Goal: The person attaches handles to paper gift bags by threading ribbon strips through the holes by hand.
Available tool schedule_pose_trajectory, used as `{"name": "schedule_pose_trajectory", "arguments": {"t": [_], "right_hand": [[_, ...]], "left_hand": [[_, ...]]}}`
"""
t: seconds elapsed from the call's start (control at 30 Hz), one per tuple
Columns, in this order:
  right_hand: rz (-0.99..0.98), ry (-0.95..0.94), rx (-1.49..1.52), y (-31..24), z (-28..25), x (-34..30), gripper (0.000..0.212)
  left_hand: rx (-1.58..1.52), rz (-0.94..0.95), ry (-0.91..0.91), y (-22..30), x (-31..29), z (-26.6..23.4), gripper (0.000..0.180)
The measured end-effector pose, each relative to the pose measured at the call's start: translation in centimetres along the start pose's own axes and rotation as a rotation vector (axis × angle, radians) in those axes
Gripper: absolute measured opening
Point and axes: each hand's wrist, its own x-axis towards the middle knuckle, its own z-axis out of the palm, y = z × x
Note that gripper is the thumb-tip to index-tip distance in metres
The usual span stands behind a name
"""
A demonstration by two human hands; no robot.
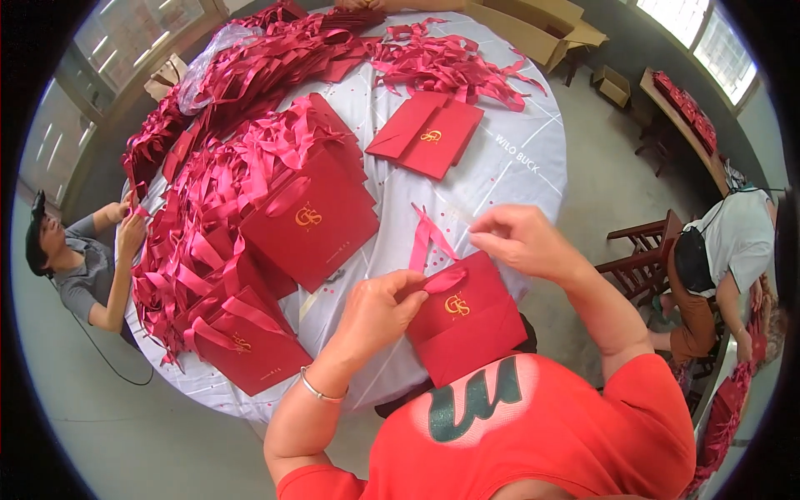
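Note:
A red paper gift bag (468, 321) with a gold emblem lies flat at the table's near edge, close against my body. My left hand (377, 310) is closed at its upper left corner, thumb and fingers pinching a pink ribbon handle (446, 281) there. Another pink ribbon loop (425, 237) stretches from the bag's top edge onto the tablecloth. My right hand (523, 240) hovers just above the upper right corner, its thumb and forefinger brought together. Whether anything is between those fingertips I cannot make out.
Stacked red bags (312, 221) with ribbons fill the left of the round table (533, 142). Flat bags (427, 133) and loose ribbons (458, 67) lie farther back. One person (87, 250) works at left, another (725, 250) at right near a wooden chair (642, 258).

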Motion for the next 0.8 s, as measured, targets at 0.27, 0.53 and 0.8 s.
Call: {"name": "schedule_pose_trajectory", "arguments": {"t": [0.27, 0.53, 0.8], "right_hand": [[-0.11, -0.197, -0.578, 1.4, 3.9, 10.1, 0.043], [-0.076, -0.022, -0.279, 2.5, 5.7, 10.4, 0.033], [-0.12, 0.005, -0.316, 2.4, 5.0, 9.3, 0.031]], "left_hand": [[-0.025, 0.119, 0.036, -0.7, 0.0, 0.8, 0.023], [-0.054, 0.042, -0.051, -0.2, -0.1, -0.2, 0.021], [-0.236, -0.029, -0.117, -0.4, 0.3, 0.2, 0.018]]}}
